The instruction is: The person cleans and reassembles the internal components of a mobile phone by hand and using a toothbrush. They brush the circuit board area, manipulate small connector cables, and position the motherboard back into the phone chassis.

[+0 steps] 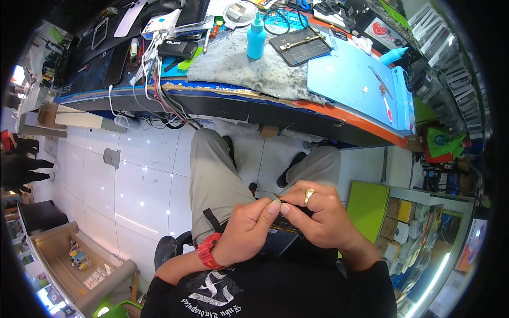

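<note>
I find left hand (248, 225) and right hand (319, 216) pinching small thin piece (276, 195) between meeting fingertips, mostly hidden. I judge piece light, stiff, possibly brittle; best held by edges. Dark panel (279, 241) beneath hands; contact cannot be confirmed. Beyond: worktop (228, 109), bearing blue mat (339, 79), upright blue bottle (255, 42).

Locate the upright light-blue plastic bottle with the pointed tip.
In the head view, the light-blue bottle stands near the top centre on the mottled grey work mat, just left of the flat black rectangular fixture.
</note>
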`<state>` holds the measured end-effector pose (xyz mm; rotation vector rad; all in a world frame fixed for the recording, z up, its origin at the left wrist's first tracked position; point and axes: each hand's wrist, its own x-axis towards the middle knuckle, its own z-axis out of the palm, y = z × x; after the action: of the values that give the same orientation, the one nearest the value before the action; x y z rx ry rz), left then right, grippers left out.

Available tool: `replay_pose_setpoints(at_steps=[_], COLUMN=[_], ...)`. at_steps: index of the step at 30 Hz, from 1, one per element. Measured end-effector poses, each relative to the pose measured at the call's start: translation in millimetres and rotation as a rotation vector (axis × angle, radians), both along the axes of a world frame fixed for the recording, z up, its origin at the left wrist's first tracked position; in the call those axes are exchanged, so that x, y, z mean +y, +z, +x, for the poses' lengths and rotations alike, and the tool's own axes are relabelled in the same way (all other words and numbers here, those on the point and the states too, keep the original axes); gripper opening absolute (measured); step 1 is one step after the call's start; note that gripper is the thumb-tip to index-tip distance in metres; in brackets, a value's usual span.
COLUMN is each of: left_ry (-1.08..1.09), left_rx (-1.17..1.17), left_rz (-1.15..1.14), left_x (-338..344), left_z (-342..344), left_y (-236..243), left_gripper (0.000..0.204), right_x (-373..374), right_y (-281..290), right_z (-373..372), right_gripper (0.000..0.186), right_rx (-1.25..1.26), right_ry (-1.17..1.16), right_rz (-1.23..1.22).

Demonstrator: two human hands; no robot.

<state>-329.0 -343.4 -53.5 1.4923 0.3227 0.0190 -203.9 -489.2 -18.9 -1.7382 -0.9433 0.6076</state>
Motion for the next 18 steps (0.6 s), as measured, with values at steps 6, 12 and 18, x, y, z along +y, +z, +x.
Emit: replay_pose_setpoints(at_steps=[6,12,18], left_ry=[-0.026,-0.038,-0.044], left_rx=[0.027,0.035,0.033], left_rz=[-0.028,-0.435,-0.340], left_x=[1.1,4.9,6.1], left_z=[-2.3,-2.7,1.8], left_y=[-3.2,-15.4,-6.3], left_gripper=[0.036,0.037,0.034], right_x=[0.3,0.9,-5.3], right_y=[1.5,9.3,-0.5], right_z=[-0.2,7.8,4.2], right_gripper=[0.010,0.018,0.020], right_rx=[0.015,0.248,0.390], right_ry=[-0.008,-0.044,-0.107], right_rz=[-0.012,-0.070,-0.066])
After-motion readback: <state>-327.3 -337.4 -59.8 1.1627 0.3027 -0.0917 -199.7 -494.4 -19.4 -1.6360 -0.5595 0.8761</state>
